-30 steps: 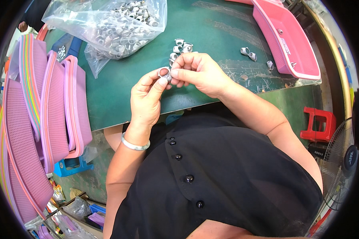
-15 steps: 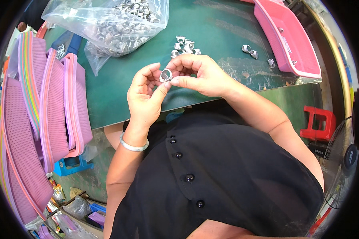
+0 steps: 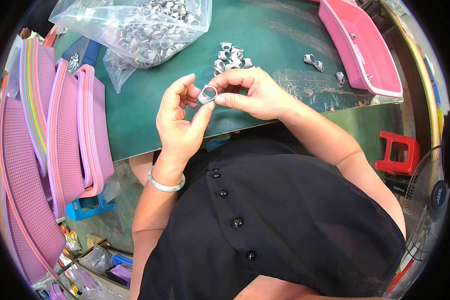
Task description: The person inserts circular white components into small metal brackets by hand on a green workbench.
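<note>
A small silver knurled metal ring (image 3: 208, 94) is pinched between both hands above the near edge of the green table (image 3: 135, 115). My left hand (image 3: 180, 125) grips its left side with thumb and forefinger. My right hand (image 3: 252, 92) holds its right side with the fingertips. Just behind my hands lies a small heap of the same metal rings (image 3: 231, 57) on the table.
A clear plastic bag full of metal rings (image 3: 145, 27) lies at the back left. Stacked pink and purple baskets (image 3: 60, 130) stand on edge at the left. A pink tray (image 3: 360, 45) sits at the right, loose rings (image 3: 315, 61) beside it. A red stool (image 3: 400, 155) and a fan (image 3: 427, 200) stand on the floor at the right.
Both hands have stayed together on the ring, turning it so that its open hole now faces up. The view has shifted slightly.
</note>
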`<state>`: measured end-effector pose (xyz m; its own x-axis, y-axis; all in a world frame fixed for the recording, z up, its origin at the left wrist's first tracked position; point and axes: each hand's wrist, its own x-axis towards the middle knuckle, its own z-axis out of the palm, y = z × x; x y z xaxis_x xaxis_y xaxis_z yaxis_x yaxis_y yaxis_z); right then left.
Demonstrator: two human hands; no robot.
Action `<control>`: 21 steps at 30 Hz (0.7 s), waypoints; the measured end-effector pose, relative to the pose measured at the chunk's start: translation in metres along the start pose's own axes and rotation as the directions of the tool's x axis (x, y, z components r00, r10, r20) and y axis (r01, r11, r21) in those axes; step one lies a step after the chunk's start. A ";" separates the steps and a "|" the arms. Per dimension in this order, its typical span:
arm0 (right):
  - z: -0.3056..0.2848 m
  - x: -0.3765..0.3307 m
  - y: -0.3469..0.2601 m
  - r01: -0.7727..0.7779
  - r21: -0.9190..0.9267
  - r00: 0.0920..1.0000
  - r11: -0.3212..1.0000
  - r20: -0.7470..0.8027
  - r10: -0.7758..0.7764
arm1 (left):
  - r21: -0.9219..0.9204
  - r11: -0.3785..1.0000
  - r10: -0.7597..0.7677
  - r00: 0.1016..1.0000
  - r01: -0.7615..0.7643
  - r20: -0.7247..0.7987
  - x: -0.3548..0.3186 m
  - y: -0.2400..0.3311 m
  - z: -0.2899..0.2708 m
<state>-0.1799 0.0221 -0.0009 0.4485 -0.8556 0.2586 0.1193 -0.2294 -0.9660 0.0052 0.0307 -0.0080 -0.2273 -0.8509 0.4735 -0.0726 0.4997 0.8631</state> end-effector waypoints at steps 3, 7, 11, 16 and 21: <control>0.000 -0.001 -0.001 -0.010 -0.018 1.000 1.000 -0.018 0.009 | 0.082 0.997 0.010 0.999 -0.013 0.040 0.002 0.002 -0.002; -0.016 0.005 -0.010 -0.031 -0.277 0.996 0.960 -0.087 0.007 | -0.202 0.918 -0.348 0.937 0.342 0.003 -0.001 0.002 0.001; -0.039 0.019 -0.005 -0.005 -0.669 0.967 0.743 -0.192 -0.166 | -0.678 0.474 -0.606 0.767 0.562 0.212 0.000 -0.008 -0.008; -0.040 0.027 -0.008 0.095 -0.873 0.986 0.478 0.018 -0.163 | -0.733 0.329 -0.632 0.716 0.595 0.297 0.002 -0.011 -0.009; -0.027 0.038 0.003 0.120 -0.946 0.983 0.300 0.071 -0.169 | -0.784 0.224 -0.650 0.688 0.580 0.323 0.003 -0.009 -0.008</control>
<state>-0.1863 -0.0232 0.0064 0.4837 -0.7694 0.4172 -0.7486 -0.6107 -0.2583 0.0126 0.0221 -0.0133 -0.4232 -0.8577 -0.2920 0.6130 -0.5084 0.6048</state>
